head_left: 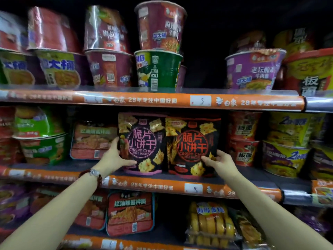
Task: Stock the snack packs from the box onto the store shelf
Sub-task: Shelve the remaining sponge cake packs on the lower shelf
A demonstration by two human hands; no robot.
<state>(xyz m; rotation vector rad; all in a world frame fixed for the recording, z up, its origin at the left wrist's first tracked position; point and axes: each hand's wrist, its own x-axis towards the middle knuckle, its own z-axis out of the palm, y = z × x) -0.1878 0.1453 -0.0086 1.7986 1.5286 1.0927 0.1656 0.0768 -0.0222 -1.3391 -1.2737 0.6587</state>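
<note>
Two black crispy-chip biscuit packs stand upright side by side on the middle shelf. The left pack has pink lettering, the right pack has red lettering. My left hand grips the pink pack's lower left edge, thumb across its front. My right hand pinches the red pack's lower right corner. No box is in view.
Flat red noodle trays sit left of the packs and red noodle bowls right of them. The upper shelf holds stacked cup noodles. Below are more trays and yellow snack bags.
</note>
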